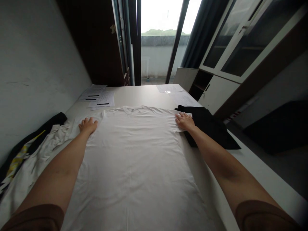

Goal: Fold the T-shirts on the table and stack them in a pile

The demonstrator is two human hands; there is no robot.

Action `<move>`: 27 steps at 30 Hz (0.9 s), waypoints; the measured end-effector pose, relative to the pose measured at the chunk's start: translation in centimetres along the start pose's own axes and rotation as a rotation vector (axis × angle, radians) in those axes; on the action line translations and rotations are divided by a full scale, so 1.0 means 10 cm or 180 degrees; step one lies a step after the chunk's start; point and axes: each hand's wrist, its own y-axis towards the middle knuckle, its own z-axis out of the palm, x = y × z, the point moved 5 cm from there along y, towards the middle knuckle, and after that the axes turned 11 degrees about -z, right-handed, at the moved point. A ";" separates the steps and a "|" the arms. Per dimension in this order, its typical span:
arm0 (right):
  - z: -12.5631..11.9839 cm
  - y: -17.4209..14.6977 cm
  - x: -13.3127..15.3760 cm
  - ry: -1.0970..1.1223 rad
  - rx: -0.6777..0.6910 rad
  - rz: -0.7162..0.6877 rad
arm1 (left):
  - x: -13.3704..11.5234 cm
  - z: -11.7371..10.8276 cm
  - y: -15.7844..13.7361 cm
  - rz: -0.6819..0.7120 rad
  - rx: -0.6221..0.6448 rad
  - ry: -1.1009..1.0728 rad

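Note:
A white T-shirt (134,150) lies spread out on the white table (134,94), its collar toward the far end and its lower part running toward me. My left hand (88,125) rests on the left sleeve area, fingers spread and palm down. On the opposite side, my right hand (184,121) lies flat on the right sleeve with its fingers apart. Small wrinkles cross the shirt's chest. Partly beneath the right sleeve and my right forearm is a folded black garment (211,128). The near hem is not clearly visible.
Along the left wall lie a crumpled white garment (54,138) and a dark garment with yellow markings (31,146). Printed papers (102,98) sit at the far left, more papers (180,96) at the far right. Beyond stand a white cabinet (218,93) and a glass door (160,41).

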 end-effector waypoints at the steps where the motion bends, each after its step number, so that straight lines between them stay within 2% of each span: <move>1: -0.01 0.02 0.01 0.0016 -0.0001 0.0032 | -0.09 0.00 -0.02 0.0005 -0.0047 -0.0021; 4: -0.05 0.15 0.22 0.0080 -0.0133 -0.0028 | -0.53 0.05 -0.14 0.0336 -0.0202 -0.0072; 8: 0.00 0.45 0.74 0.0338 -0.0032 -0.0394 | -1.29 0.22 -0.43 0.1304 -0.0095 -0.0010; 11: 0.04 0.65 1.16 0.0475 0.0036 -0.0671 | -1.71 0.32 -0.58 0.1460 0.0097 -0.0061; 14: 0.02 0.84 1.57 0.0395 -0.0085 -0.0762 | -2.09 0.40 -0.71 0.1728 0.0231 -0.0174; 16: -0.01 0.98 1.85 0.0330 -0.0161 -0.0854 | -2.32 0.45 -0.77 0.1855 0.0269 -0.0245; 18: 0.00 1.12 2.09 0.0376 -0.0121 -0.1138 | -2.49 0.50 -0.79 0.1892 0.0274 -0.0309; 20: 0.02 1.27 2.19 0.0439 -0.0054 -0.1223 | -2.54 0.54 -0.73 0.1863 0.0275 -0.0351; 22: 0.05 1.38 2.09 0.0451 -0.0007 -0.1055 | -2.46 0.54 -0.60 0.1759 0.0275 -0.0366; 24: 0.10 1.41 1.83 0.0406 0.0036 -0.0829 | -2.24 0.52 -0.43 0.1595 0.0265 -0.0363; 27: 0.14 1.32 1.27 0.0305 0.0085 -0.0458 | -1.75 0.43 -0.15 0.1212 0.0186 -0.0279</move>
